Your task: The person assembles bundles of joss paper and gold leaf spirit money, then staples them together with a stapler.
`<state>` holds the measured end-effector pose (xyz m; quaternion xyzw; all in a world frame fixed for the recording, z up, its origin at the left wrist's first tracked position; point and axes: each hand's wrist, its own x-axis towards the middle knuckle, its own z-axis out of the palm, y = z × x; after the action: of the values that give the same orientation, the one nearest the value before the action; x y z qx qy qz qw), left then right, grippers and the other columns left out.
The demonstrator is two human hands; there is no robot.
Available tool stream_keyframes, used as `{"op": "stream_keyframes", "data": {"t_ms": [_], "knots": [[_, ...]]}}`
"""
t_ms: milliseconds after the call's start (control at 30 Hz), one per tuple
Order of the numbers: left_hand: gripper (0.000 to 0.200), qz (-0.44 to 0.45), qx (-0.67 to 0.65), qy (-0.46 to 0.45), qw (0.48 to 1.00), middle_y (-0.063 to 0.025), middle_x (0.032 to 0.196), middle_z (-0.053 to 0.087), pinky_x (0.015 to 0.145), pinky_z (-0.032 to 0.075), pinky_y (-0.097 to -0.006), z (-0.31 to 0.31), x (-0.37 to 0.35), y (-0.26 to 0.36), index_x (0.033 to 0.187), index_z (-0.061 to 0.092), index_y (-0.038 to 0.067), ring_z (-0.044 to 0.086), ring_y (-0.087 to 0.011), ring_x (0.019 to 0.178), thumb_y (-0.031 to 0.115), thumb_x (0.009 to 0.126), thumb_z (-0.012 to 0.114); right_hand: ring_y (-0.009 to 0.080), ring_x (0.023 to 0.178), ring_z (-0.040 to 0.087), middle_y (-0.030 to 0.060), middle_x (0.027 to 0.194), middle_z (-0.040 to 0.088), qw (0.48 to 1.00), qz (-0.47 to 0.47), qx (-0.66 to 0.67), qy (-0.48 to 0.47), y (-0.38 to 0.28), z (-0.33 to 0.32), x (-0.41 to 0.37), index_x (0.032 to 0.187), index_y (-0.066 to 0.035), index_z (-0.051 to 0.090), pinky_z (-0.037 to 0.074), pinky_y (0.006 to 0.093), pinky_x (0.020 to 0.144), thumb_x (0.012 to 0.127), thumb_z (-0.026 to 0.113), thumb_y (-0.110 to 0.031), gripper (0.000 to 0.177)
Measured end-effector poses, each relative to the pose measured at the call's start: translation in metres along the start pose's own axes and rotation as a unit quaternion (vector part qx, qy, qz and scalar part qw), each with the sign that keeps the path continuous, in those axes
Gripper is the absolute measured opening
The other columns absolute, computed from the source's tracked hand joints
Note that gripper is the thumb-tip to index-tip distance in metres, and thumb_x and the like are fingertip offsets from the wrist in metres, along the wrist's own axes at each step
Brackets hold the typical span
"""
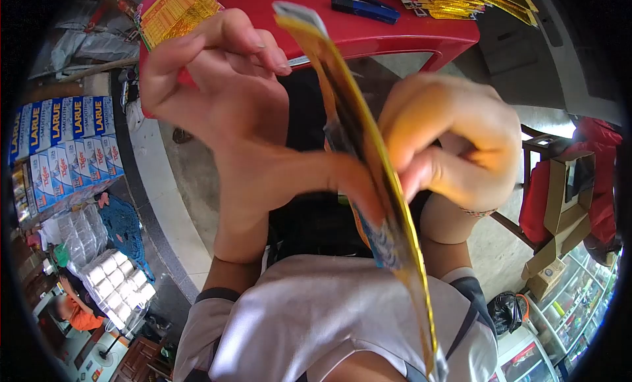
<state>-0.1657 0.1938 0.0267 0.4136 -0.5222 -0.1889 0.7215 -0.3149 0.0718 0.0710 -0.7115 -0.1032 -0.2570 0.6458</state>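
A long, thin packet of gold-edged paper (378,128) stands almost edge-on in front of my chest, partly smeared by motion. My right hand (454,138) pinches its gold edge between thumb and curled fingers. On the other side, my left hand (230,105) has its fingers spread and raised, with nothing between them. The left thumb reaches across to the packet and seems to press against its inner side; its tip is blurred. Behind both hands is a red plastic table (395,40).
On the table lie gold printed paper (178,17), more gold papers (447,1) and a blue stapler (365,8). Beer cartons (66,128) are stacked at left, near a distant person in orange (82,316). An open cardboard box (566,198) and a glass case (579,296) stand at right.
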Motion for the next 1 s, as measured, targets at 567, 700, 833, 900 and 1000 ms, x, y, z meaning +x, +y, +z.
{"op": "stream_keyframes", "data": {"t_ms": [567, 700, 833, 900, 1000], "knots": [[0.11, -0.234, -0.461, 0.086, 0.851, -0.0198, 0.134, 0.045, 0.103, 0.037, -0.0374, 0.019, -0.022, 0.021, 0.136, 0.03, -0.007, 0.049, -0.0271, 0.121, 0.084, 0.075, 0.034, 0.0033, 0.069, 0.055, -0.0011, 0.079, 0.061, 0.934, 0.093, -0.17, 0.299, 0.002, 0.02, 0.008, 0.089, 0.001, 0.06, 0.041, 0.0162, 0.063, 0.081, 0.07, -0.002, 0.013], [0.088, -0.21, -0.225, 0.076, 0.948, -0.0156, 0.134, 0.045, 0.104, 0.034, -0.0347, 0.042, -0.018, 0.037, 0.138, 0.028, -0.007, 0.044, -0.0242, 0.125, 0.028, 0.072, 0.074, 0.0039, 0.07, 0.056, 0.0, 0.081, 0.062, 0.923, 0.006, -0.24, 0.301, -0.003, 0.037, 0.019, 0.093, 0.002, 0.06, 0.042, 0.0171, 0.065, 0.082, 0.069, -0.001, 0.015], [0.08, -0.328, -0.111, 0.09, 0.934, -0.0265, 0.128, 0.047, 0.102, 0.036, -0.0353, 0.036, -0.006, 0.055, 0.135, 0.025, -0.018, 0.051, -0.03, 0.118, 0.012, 0.067, 0.056, 0.0065, 0.077, 0.058, 0.0026, 0.085, 0.063, 0.888, -0.04, -0.334, 0.314, 0.028, 0.008, 0.018, 0.097, 0.002, 0.059, 0.045, 0.0196, 0.07, 0.081, 0.069, -0.001, 0.019], [0.07, -0.321, -0.115, 0.095, 0.935, -0.0261, 0.128, 0.048, 0.102, 0.037, -0.0379, 0.026, -0.007, 0.052, 0.134, 0.028, -0.017, 0.05, -0.0312, 0.119, 0.011, 0.073, 0.049, 0.0229, 0.088, 0.062, 0.0151, 0.09, 0.064, 0.822, -0.162, -0.393, 0.38, 0.036, -0.003, 0.027, 0.104, 0.001, 0.062, 0.047, 0.034, 0.08, 0.078, 0.069, -0.019, 0.033], [0.069, -0.29, -0.104, 0.119, 0.944, -0.025, 0.127, 0.049, 0.101, 0.038, -0.0376, 0.019, -0.002, 0.048, 0.134, 0.03, -0.015, 0.051, -0.0298, 0.118, 0.011, 0.074, 0.05, 0.0144, 0.085, 0.061, 0.0091, 0.09, 0.064, 0.907, 0.003, -0.223, 0.357, 0.013, 0.008, 0.014, 0.101, 0.002, 0.059, 0.047, 0.026, 0.078, 0.08, 0.069, -0.007, 0.025]]}}
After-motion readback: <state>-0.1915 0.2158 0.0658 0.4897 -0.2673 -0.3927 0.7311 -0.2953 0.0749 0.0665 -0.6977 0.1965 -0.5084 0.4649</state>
